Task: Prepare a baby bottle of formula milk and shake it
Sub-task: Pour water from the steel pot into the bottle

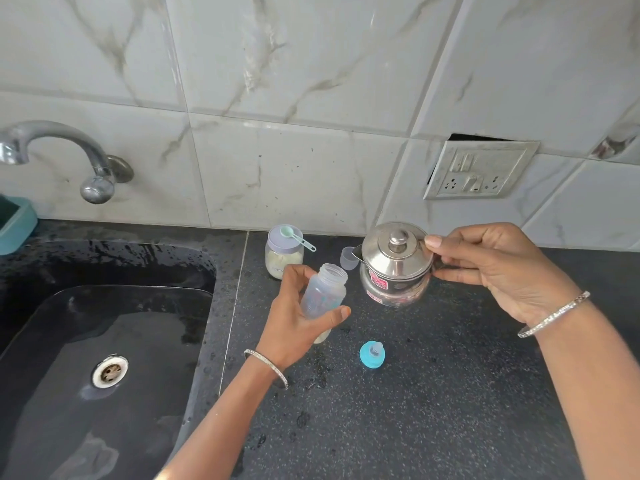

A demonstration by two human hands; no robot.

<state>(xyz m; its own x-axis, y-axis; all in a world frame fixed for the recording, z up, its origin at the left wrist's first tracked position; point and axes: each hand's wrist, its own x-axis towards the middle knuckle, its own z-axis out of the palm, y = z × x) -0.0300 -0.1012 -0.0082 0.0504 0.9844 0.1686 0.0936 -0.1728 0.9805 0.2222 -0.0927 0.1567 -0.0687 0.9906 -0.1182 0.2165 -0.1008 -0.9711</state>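
Note:
My left hand (294, 320) grips a clear plastic baby bottle (325, 292), open at the top and tilted to the right, with pale powder at its bottom. My right hand (495, 268) holds a small steel kettle (396, 261) with its lid on, lifted just above the counter, spout pointing left near the bottle's mouth. A blue bottle collar with its teat (372, 355) lies on the counter in front. Behind stands a formula jar (284, 258) with a mint scoop (294, 235) resting on its lid. A clear bottle cap (347, 258) sits beside the kettle's spout.
A black sink (104, 323) with a drain fills the left side, under a steel tap (69, 150). A teal box (15, 223) sits at the far left edge. The dark speckled counter (433, 410) has water spots. A wall socket (481, 171) is above the kettle.

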